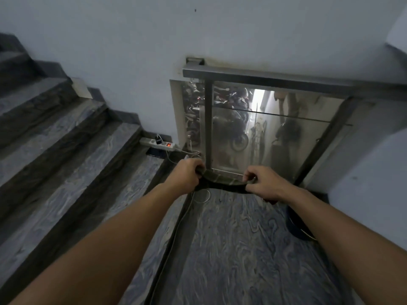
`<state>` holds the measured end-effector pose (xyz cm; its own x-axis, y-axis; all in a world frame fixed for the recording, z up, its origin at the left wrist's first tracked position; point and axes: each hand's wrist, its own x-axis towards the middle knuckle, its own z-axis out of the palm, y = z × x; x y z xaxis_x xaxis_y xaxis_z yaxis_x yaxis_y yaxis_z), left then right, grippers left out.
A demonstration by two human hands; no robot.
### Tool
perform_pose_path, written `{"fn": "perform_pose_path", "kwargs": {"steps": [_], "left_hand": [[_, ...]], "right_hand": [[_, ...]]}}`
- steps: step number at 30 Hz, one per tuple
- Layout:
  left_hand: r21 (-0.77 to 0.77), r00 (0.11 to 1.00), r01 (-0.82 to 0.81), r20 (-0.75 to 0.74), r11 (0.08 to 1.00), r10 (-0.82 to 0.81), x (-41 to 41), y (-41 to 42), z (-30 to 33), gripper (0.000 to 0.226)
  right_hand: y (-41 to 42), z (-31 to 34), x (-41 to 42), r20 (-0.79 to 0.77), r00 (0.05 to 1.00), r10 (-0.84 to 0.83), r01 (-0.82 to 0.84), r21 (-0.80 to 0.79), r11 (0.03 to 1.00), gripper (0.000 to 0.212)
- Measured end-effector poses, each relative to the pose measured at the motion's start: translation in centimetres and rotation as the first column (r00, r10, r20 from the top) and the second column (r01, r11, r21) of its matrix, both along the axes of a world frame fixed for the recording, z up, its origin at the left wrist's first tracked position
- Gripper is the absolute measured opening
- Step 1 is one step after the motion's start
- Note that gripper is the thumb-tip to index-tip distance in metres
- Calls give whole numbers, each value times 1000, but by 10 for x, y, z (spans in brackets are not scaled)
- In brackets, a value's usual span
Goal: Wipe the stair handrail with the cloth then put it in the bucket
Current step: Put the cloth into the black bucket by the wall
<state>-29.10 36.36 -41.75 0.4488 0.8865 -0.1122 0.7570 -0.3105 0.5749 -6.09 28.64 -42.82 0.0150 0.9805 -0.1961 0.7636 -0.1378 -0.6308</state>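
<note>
Dark cloth (pixel 222 181) stretched below steel handrail (pixel 264 78).

1. Both bare forearms reach forward, nearly parallel.
2. Left hand (pixel 186 172) fisted, its grip closed on one end of the cloth (pixel 222 182).
3. Right hand (pixel 263 183) pinches the cloth's other end, knuckles up.

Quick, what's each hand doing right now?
Left hand: closed, gripping one end of the dark cloth.
Right hand: closed, pinching the other end of the cloth.
</note>
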Motion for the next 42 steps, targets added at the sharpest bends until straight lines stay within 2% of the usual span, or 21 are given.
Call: {"fn": "perform_pose_path", "kwargs": {"steps": [2,5,10,15,18,22,26,28,35,42], "left_hand": [[5,1000,23,13,1000,-24,11,18,9,25],[-11,998,61,1,998,-61,30,45,17,32],[-76,985,169,-27,983,-171,70,104,10,31],[-50,947,315,-50,948,-317,133,160,0,27],[-71,923,375,-59,924,-380,174,182,-10,27],[-116,885,454,-54,883,-462,230,195,-32,28],[-175,844,529,8,830,-536,290,191,-57,16],[-163,823,563,22,810,-567,322,188,-74,13],[-129,795,601,-11,789,-607,416,178,-174,14],[-92,717,692,-31,716,-697,483,171,-326,14]], "right_hand": [[11,8,15,-25,999,-26,25,-32,999,15],[29,16,35,33,998,-52,53,-48,997,20],[67,9,77,143,985,-95,109,-91,990,19],[89,-6,125,230,951,-207,239,-121,963,27],[90,-12,158,219,934,-284,323,-170,931,29],[77,-29,200,171,899,-403,428,-155,890,22],[58,-53,245,160,868,-469,493,-168,854,23],[50,-70,271,143,847,-511,529,-154,834,29],[22,-160,347,186,759,-624,646,-100,756,30],[4,-299,405,201,673,-711,723,23,691,20]]}}
